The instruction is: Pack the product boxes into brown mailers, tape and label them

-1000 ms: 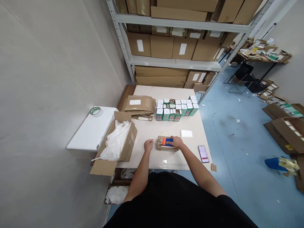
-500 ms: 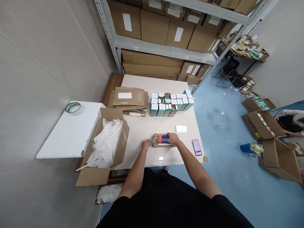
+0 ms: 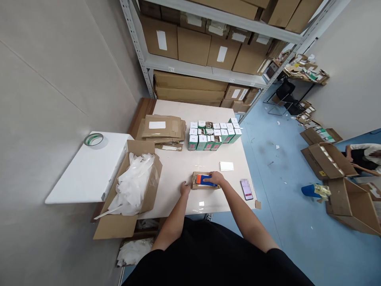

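Cardboard parcel [image 3: 205, 187]: likely light, stiff; best held by ends. Right hand [image 3: 216, 178] above, clamped on tape dispenser [image 3: 204, 180]; left hand [image 3: 185, 188] alongside, grip unclear.

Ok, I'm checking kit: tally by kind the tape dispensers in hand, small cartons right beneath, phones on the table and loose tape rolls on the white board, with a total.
Tape dispenser: 1
Small carton: 1
Phone: 1
Loose tape roll: 1
Total: 4

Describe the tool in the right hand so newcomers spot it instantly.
Find the pale table by the shelves. On its near half, the right hand holds the tool over a carton. The tool's orange end and blue body stand out against the brown carton.
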### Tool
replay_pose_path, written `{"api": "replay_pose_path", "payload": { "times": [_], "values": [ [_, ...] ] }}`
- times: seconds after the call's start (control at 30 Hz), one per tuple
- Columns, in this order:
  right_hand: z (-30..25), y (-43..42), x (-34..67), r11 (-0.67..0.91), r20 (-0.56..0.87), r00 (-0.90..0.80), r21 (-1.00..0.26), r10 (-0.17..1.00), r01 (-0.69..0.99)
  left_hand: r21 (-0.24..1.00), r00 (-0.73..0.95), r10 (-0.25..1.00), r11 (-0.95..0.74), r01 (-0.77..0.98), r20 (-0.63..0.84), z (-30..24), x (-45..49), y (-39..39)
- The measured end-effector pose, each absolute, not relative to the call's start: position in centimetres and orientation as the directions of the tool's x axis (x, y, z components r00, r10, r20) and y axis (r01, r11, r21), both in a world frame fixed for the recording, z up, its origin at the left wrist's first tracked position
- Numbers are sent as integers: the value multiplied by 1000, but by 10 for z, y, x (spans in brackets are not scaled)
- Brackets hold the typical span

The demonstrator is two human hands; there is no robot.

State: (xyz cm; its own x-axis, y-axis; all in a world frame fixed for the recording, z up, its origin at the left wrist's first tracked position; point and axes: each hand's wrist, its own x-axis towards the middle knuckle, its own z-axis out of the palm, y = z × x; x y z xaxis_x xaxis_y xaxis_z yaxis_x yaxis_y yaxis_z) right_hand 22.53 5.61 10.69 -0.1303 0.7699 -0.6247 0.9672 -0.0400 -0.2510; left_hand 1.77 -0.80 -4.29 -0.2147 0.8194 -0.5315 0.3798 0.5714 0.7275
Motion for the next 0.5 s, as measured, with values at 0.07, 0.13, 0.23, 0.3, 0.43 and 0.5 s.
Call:
{"api": "replay_pose_path", "payload": {
  "times": [0.07, 0.13, 0.23, 0.3, 0.43, 0.5],
  "values": [
    [107, 54, 225, -38, -622, -134, -256, 772, 966, 707, -277, 800, 600, 374, -532, -36, 17, -6],
    [107, 52, 224, -35, -613, -143, -269, 777, 962, 740, -265, 819, 574, 350, -509, -27, 19, 0],
    [108, 54, 220, -40, -600, -138, -273, 788, 961, 795, -184, 861, 509, 330, -474, -16, 23, 10],
    [110, 58, 217, -43, -593, -119, -253, 796, 967, 785, -174, 859, 510, 352, -481, -12, 25, 13],
    [118, 64, 211, -18, -636, -141, -236, 759, 972, 739, -199, 850, 523, 425, -487, -10, 31, 12],
    [123, 65, 211, -11, -645, -157, -248, 748, 969, 710, -214, 848, 525, 469, -485, -9, 36, 12]
  ]
}}
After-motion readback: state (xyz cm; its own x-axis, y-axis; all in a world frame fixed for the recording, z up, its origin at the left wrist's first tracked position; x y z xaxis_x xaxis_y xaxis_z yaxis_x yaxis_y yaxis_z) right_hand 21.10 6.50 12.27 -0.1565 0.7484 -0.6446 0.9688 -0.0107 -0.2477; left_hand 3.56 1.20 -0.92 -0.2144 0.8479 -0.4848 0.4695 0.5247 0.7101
